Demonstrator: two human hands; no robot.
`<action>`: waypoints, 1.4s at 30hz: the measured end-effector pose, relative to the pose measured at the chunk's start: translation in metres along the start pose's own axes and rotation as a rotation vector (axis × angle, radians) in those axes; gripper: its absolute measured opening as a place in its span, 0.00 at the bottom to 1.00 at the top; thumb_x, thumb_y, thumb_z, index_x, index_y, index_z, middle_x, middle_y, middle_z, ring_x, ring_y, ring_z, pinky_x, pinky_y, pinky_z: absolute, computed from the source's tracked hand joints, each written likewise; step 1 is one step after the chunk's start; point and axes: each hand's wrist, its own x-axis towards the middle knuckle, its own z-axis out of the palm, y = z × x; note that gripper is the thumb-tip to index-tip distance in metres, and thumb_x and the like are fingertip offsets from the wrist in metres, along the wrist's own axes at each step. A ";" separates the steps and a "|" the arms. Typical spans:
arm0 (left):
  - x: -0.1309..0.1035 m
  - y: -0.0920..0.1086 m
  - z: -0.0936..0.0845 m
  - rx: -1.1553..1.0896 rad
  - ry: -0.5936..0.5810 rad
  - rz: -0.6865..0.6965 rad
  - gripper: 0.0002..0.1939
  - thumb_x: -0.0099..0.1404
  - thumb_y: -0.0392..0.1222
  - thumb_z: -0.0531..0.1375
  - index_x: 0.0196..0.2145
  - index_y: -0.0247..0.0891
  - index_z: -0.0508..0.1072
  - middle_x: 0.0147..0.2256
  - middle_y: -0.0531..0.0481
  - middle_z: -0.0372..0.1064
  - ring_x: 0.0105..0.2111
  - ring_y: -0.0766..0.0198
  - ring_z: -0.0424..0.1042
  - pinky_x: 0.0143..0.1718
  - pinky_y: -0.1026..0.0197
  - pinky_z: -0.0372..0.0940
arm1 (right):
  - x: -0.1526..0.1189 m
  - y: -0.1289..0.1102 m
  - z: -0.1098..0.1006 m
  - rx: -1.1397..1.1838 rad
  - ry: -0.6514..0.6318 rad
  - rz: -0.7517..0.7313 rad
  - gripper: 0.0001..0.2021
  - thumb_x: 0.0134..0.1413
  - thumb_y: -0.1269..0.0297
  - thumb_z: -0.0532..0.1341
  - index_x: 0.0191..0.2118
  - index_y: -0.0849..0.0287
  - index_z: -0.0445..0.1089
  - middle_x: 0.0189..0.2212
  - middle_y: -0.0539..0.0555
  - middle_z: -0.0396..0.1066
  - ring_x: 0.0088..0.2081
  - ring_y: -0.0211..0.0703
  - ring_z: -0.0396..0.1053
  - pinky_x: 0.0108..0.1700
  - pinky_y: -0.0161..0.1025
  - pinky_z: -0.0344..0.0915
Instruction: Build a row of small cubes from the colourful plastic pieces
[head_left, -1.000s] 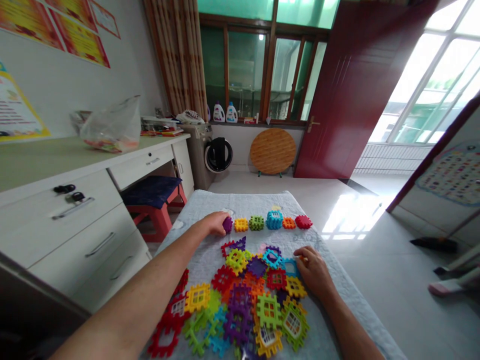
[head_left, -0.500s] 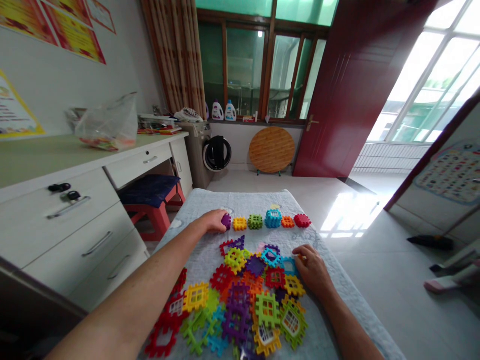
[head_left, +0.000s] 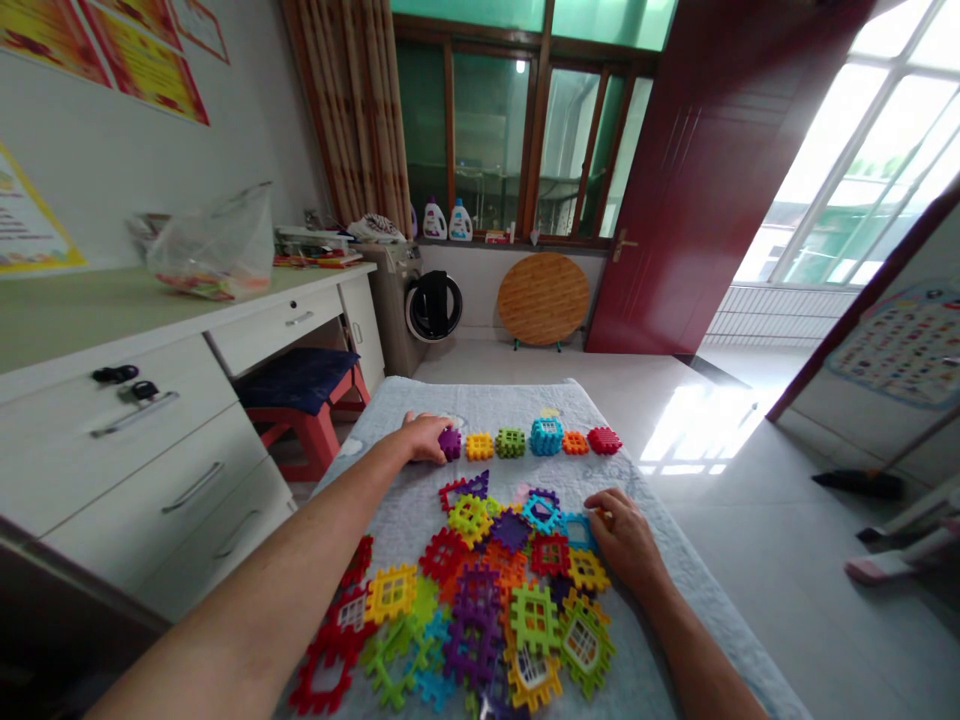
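Note:
My left hand (head_left: pixel 427 438) is at the left end of a row of small tile stacks, with thumb and fingers around a purple stack of interlocking plastic tiles (head_left: pixel 450 444). To its right stand a yellow stack (head_left: pixel 480 446), a green stack (head_left: pixel 511 443), a taller blue stack (head_left: pixel 547 437), an orange stack (head_left: pixel 575 443) and a red stack (head_left: pixel 604 440). My right hand (head_left: pixel 619 530) rests with curled fingers beside a light-blue tile (head_left: pixel 577 530). A bit of orange shows at its fingertips, too small to name. Between my arms lies a loose pile of mixed tiles, including a purple tile (head_left: pixel 474 640).
A pale blue cloth (head_left: pixel 480 400) covers the table. At left are a white desk (head_left: pixel 247 320) with a plastic bag (head_left: pixel 217 250) and a red stool (head_left: pixel 322 425). Behind stand a washing machine (head_left: pixel 394 300), a round wooden tabletop (head_left: pixel 544 298) and a dark red door (head_left: pixel 690 180).
My left hand has shifted slightly left, and more of the purple stack shows beside its fingers. My right hand and the loose pile stay in place.

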 end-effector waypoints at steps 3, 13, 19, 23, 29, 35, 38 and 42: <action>0.000 0.002 0.001 -0.004 0.001 -0.001 0.33 0.41 0.46 0.66 0.48 0.47 0.66 0.48 0.47 0.70 0.51 0.49 0.65 0.57 0.43 0.48 | 0.000 -0.001 0.000 0.008 0.002 0.002 0.11 0.48 0.66 0.52 0.33 0.57 0.70 0.35 0.53 0.69 0.41 0.44 0.66 0.47 0.40 0.60; -0.004 0.002 0.000 -0.029 0.033 0.008 0.39 0.40 0.53 0.68 0.51 0.47 0.65 0.52 0.45 0.66 0.54 0.47 0.61 0.56 0.45 0.49 | 0.000 -0.003 -0.001 0.024 0.022 -0.003 0.11 0.47 0.66 0.52 0.32 0.56 0.71 0.34 0.53 0.70 0.39 0.43 0.67 0.45 0.40 0.61; -0.001 0.002 0.000 -0.068 0.069 0.026 0.32 0.46 0.54 0.64 0.49 0.45 0.68 0.49 0.48 0.70 0.50 0.51 0.66 0.52 0.52 0.54 | 0.000 0.000 0.000 0.015 0.013 0.003 0.11 0.47 0.66 0.52 0.33 0.56 0.71 0.35 0.53 0.69 0.40 0.43 0.67 0.46 0.39 0.61; 0.000 0.002 -0.001 -0.088 0.054 0.027 0.31 0.46 0.53 0.64 0.49 0.44 0.68 0.48 0.49 0.71 0.48 0.54 0.68 0.51 0.55 0.57 | 0.000 -0.001 -0.001 0.009 0.021 0.002 0.11 0.47 0.66 0.52 0.32 0.56 0.71 0.35 0.52 0.69 0.39 0.43 0.67 0.46 0.39 0.61; -0.001 -0.005 -0.012 -0.079 0.029 0.028 0.46 0.39 0.53 0.68 0.57 0.44 0.59 0.58 0.44 0.59 0.57 0.49 0.58 0.55 0.52 0.53 | 0.000 -0.001 -0.001 -0.003 0.006 0.004 0.11 0.48 0.66 0.52 0.33 0.56 0.70 0.35 0.53 0.69 0.40 0.43 0.67 0.47 0.40 0.61; -0.008 -0.005 -0.018 -0.009 -0.032 0.079 0.49 0.39 0.44 0.68 0.59 0.46 0.54 0.61 0.42 0.51 0.59 0.46 0.53 0.58 0.41 0.45 | -0.001 -0.001 -0.001 0.001 0.008 -0.007 0.11 0.48 0.66 0.51 0.33 0.57 0.70 0.35 0.53 0.69 0.40 0.43 0.67 0.46 0.39 0.61; -0.010 0.003 -0.019 0.038 -0.023 0.099 0.47 0.40 0.44 0.68 0.58 0.46 0.55 0.61 0.42 0.52 0.59 0.46 0.53 0.58 0.40 0.43 | -0.001 -0.001 0.000 -0.004 0.002 -0.004 0.11 0.48 0.66 0.51 0.33 0.57 0.70 0.35 0.53 0.68 0.40 0.43 0.67 0.47 0.40 0.60; -0.008 0.014 -0.017 0.049 -0.009 0.076 0.41 0.41 0.49 0.67 0.54 0.46 0.62 0.57 0.42 0.60 0.55 0.46 0.59 0.56 0.44 0.48 | 0.000 0.001 0.000 -0.009 -0.013 -0.002 0.11 0.48 0.66 0.52 0.33 0.56 0.70 0.36 0.53 0.68 0.41 0.44 0.66 0.47 0.40 0.60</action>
